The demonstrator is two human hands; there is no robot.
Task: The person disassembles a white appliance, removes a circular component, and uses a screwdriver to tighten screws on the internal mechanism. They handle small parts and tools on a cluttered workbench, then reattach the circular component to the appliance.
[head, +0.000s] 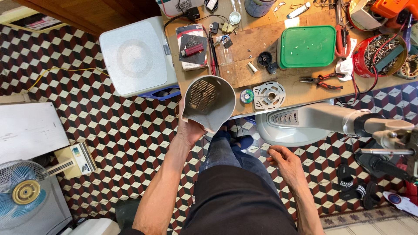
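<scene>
My left hand (190,130) is raised in front of me, its fingers (188,116) grasping one grey plastic housing (209,101) by its lower rim. The housing is a cup-shaped shell turned with its hollow side toward me, so that one slotted grille shows at its bottom; it is held in the air at the near edge of the wooden tabletop (300,89), partly over it. My right hand (285,162) holds nothing: its fingers are released and loosely curled, palm partly up, hanging above my right thigh and the patterned floor (104,122).

Just beside the housing, on the tabletop edge, lie one small green-and-white roll (247,95) and one round grey slotted disc (269,95). Farther back I count one green square lid (307,46), one black wheel-shaped part (264,58), one pair of red-handled pliers (321,81) and one red round tin (378,55) full of screws and small metal pieces.

Under the tabletop's near edge, to my right, lies one grey fan body (305,122) on its side (a row of buttons faces up), its neck reaching to the picture's right edge. On the floor at my left stand one pale square box (137,56) and, near the corner, one blue-bladed fan (21,191). One black sandal (355,187) lies at my right.
</scene>
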